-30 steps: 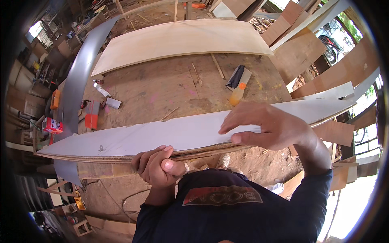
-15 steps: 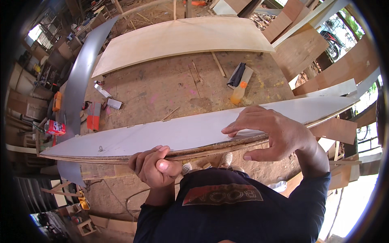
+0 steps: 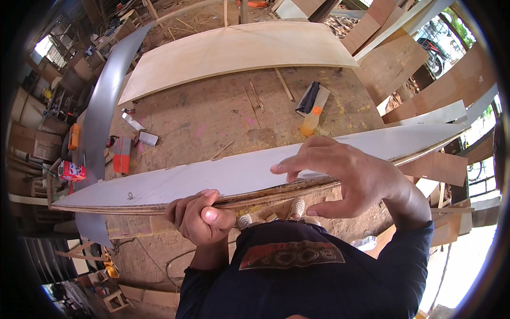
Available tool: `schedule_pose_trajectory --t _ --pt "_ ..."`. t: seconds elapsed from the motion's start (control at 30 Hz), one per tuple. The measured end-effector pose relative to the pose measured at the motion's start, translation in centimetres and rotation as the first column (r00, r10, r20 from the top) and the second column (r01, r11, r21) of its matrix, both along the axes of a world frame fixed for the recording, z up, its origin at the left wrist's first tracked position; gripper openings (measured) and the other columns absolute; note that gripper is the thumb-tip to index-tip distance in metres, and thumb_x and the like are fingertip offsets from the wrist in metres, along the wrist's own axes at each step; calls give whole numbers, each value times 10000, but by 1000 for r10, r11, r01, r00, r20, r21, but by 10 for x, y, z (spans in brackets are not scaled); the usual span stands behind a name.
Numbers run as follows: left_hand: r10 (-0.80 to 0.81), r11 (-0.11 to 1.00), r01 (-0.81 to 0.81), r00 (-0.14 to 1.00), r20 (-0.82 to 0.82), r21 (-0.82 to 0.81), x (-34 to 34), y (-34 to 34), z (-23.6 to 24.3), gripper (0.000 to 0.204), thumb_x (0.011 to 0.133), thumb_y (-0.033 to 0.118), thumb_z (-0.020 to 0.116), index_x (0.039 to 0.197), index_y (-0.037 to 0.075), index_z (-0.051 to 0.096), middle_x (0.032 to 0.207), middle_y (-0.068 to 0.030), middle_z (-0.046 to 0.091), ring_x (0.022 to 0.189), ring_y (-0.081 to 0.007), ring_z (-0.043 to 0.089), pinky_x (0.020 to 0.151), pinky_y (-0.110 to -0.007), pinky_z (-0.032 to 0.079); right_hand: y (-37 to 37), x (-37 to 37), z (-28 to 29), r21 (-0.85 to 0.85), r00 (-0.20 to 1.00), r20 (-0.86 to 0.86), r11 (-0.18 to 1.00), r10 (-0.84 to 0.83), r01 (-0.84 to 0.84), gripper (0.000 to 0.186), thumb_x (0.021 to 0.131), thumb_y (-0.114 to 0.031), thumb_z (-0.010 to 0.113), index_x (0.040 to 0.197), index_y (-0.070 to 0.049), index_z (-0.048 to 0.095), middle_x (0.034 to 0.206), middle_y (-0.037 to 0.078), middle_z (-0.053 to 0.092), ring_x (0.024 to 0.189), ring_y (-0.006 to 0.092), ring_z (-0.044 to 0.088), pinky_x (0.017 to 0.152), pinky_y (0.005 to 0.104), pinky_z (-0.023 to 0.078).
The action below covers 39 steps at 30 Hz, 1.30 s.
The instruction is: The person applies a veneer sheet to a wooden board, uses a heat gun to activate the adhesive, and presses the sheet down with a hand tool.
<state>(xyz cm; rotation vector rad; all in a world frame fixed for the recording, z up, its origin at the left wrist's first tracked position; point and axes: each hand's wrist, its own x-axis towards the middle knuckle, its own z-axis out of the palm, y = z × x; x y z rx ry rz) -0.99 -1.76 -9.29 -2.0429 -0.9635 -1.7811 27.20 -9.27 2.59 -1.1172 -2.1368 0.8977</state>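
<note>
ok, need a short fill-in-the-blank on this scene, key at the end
1. The hand curled at the near edge of the long board is the ____ one.
2. The board's top face, near the right hand, is ____.
3. The bottle on the table has an ____ cap.
4. The shiny sheet runs along the table's ____ side.

Missing words: left; white; orange; left.

right hand (image 3: 345, 167) hiding part of the white panel (image 3: 228, 178), left fingers (image 3: 183, 210) masking whether they are holding anything, panel covering part of the desk (image 3: 196, 117), shirt (image 3: 319, 279) running off the lower edge, far-left clutter (image 3: 53, 106) showing too small to tell
</note>
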Motion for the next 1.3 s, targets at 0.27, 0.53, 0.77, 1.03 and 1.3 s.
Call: schedule_pose_trajectory --t 0.27,0.53,0.77,1.03,1.3 --pt "-1 1000 1 1000 -22 -12 -5 -4 -3 340 1099 231 461 845 109 652 688 12 713 635 -153 664 803 -352 482 0 -1 1 -67 1000 8 998 2 -1 807 794 -145 869 1540 -66 571 1217 136 707 1154 301 663 1070 463 495" --pt "-18 1000 18 1000 7 1 -3 -3 -3 338 1096 233 464 847 106 653 682 15 710 628 -151 665 790 -354 479 -6 -2 2 -58 995 4 993 -102 102 820 785 -152 888 1538 -66 573 1220 127 704 1158 294 652 1087 451 484" --pt "-4 1000 4 1000 -15 0 -4 -5 -3 329 1098 232 463 852 109 645 673 25 698 610 -140 661 793 -348 472 -14 7 15 -44 991 -27 990 -132 130 735 811 -210 896 1474 -38 632 1247 139 714 1173 315 667 1064 456 505" --pt "-13 989 6 999 49 150 -9 -17 -21 302 1116 256 408 929 135 612 674 83 678 630 -86 669 818 -305 456 -27 27 10 -274 977 208 962 41 18 827 890 -460 873 1554 -75 565 1455 197 597 1372 390 542 1172 495 421" --pt "1 996 -6 999 45 94 -12 -28 -22 304 1119 279 391 930 162 597 681 95 689 668 -71 681 859 -301 454 -13 12 -2 -321 948 248 940 202 -116 859 936 -589 779 1606 -118 519 1598 270 477 1468 439 456 1239 512 361"
